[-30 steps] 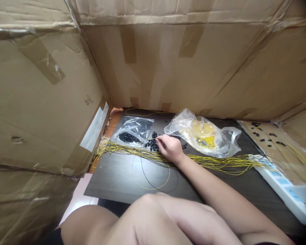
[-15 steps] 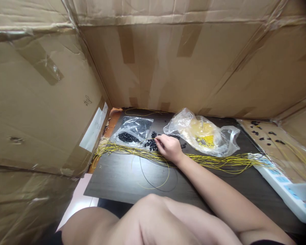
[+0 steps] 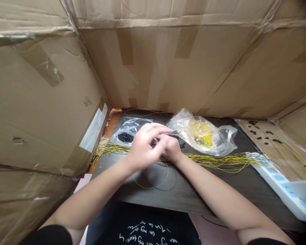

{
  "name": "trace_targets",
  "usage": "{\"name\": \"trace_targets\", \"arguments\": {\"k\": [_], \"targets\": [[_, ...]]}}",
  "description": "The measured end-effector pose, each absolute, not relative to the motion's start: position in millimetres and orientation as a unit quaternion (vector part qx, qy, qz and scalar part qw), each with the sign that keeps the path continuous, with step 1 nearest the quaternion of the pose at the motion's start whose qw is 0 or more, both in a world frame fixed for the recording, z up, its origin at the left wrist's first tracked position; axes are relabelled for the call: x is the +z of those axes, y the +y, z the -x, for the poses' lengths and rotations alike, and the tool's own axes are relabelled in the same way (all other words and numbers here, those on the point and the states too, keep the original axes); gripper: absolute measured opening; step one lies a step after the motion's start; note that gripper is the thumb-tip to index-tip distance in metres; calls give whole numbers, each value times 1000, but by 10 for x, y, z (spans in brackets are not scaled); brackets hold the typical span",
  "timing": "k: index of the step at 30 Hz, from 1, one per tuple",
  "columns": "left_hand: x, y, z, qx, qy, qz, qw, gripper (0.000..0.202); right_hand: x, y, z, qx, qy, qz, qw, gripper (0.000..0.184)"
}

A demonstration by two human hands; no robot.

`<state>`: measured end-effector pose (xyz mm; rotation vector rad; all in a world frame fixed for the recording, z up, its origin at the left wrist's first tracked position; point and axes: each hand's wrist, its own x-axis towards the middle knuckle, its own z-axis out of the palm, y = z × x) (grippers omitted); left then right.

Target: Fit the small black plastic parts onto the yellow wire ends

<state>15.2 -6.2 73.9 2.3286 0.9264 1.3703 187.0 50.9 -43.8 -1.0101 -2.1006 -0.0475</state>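
My right hand (image 3: 173, 149) is closed in a pinch over the middle of the table. From beneath it hangs a thin wire, its yellow loop (image 3: 167, 173) curving over the dark tabletop. My left hand (image 3: 144, 144) is slightly blurred, fingers stretched and thumb apart, reaching across so its fingertips overlap my right hand. Small black connector pieces (image 3: 153, 143) show through the gap between left thumb and fingers; the rest of that pile is mostly hidden. Under both wrists runs a long bundle of yellow wires (image 3: 216, 161).
A clear bag of small black parts (image 3: 126, 137) lies at the back left. A crumpled plastic bag with yellow pieces (image 3: 205, 139) sits to the right. A white power strip (image 3: 280, 183) and a cardboard sheet (image 3: 283, 160) with black bits lie farther right. Cardboard walls (image 3: 153, 68) enclose the table.
My left hand has come up from low in the view and now meets my right hand, covering part of the black pile. The right hand has barely moved.
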Motion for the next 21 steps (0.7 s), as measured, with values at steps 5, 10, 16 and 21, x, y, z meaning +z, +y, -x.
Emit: {"name": "trace_targets", "arguments": {"k": [5, 10, 16, 21], "targets": [[112, 662, 9, 356, 398, -845, 30, 17, -400, 504, -1871, -62, -809, 398, 428, 23], [-97, 663, 91, 346, 379, -858, 31, 17, -411, 515, -1871, -51, -809, 400, 429, 21], [-107, 642, 155, 351, 381, -855, 7, 21, -398, 517, -1871, -32, -809, 401, 429, 21], [-96, 624, 207, 361, 410, -837, -19, 21, -398, 522, -1874, -12, -796, 403, 451, 18]]}}
